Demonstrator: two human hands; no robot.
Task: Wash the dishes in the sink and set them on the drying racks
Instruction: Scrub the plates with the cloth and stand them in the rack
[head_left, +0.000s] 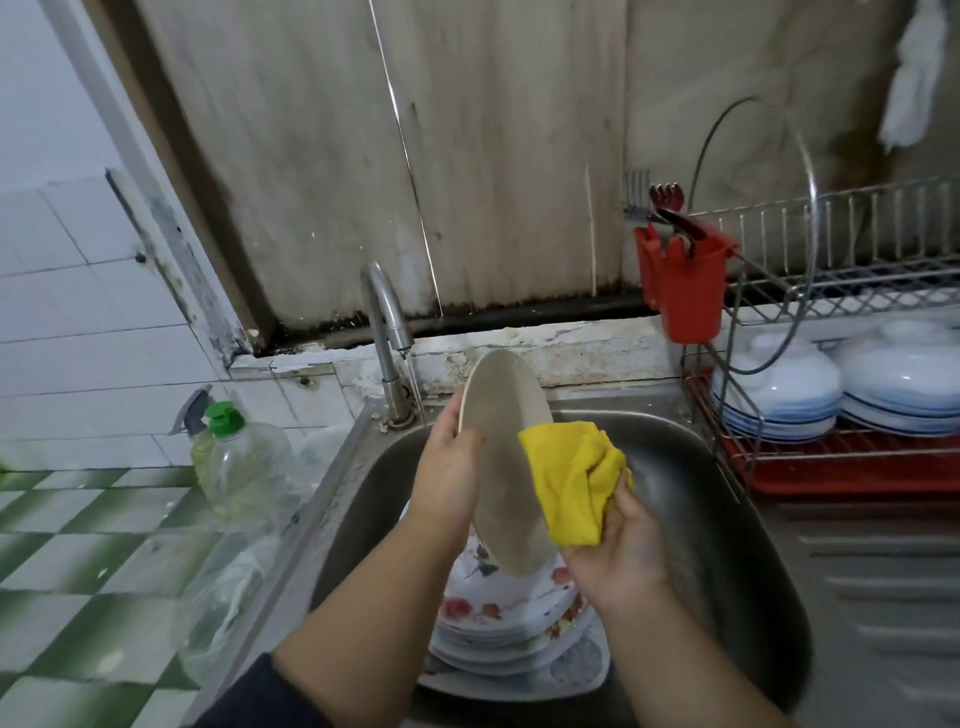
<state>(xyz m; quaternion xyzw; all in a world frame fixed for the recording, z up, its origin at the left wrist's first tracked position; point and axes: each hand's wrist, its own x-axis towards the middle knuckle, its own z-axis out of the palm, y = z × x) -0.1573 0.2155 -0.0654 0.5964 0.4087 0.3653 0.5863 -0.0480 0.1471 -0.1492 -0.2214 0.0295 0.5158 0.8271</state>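
My left hand (449, 470) grips the left edge of a beige oval plate (504, 457), held on edge above the steel sink (727, 525). My right hand (621, 551) holds a yellow cloth (571, 480) pressed against the plate's right side. Under the plate lies a stack of white floral plates (506, 613) in the sink. A thin stream of water runs from the tap (387, 332) just left of the plate. The two-tier wire drying rack (841, 291) stands to the right of the sink.
White bowls with blue rims (841, 384) sit upside down on the rack's lower tier over a red tray. A red cutlery holder (685, 286) hangs on the rack's left end. A glass lid leans on the rack. A green-capped soap bottle (244, 457) stands left of the sink.
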